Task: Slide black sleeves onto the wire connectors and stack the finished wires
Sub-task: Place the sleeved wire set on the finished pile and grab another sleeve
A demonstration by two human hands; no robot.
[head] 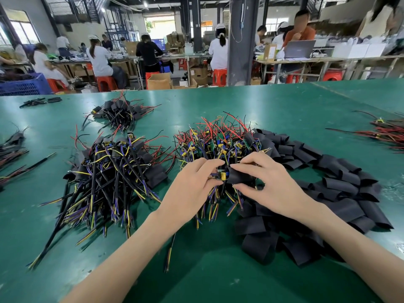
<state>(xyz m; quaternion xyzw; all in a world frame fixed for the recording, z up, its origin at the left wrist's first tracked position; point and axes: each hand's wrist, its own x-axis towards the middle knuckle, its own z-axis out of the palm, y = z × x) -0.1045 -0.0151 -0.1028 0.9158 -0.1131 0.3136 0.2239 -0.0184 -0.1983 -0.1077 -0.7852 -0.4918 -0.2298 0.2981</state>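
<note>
My left grip (192, 184) pinches a small connector board (223, 176) with a yellow part on it. My right grip (269, 182) closes thumb and fingers round a black sleeve (239, 177), whose open end meets the board. Both work right over the near edge of the heap of bare wire assemblies (218, 141), and its tangled leads crowd under my fingers. A thick band of loose sleeves (328, 193) curves round to the right, running under my right forearm. Left of my left wrist lies the stack of sleeved wires (113, 171), with a smaller sleeved pile (120, 112) beyond it. Red wire bundles (389, 134) lie at the far right of the green tabletop (218, 270).
</note>
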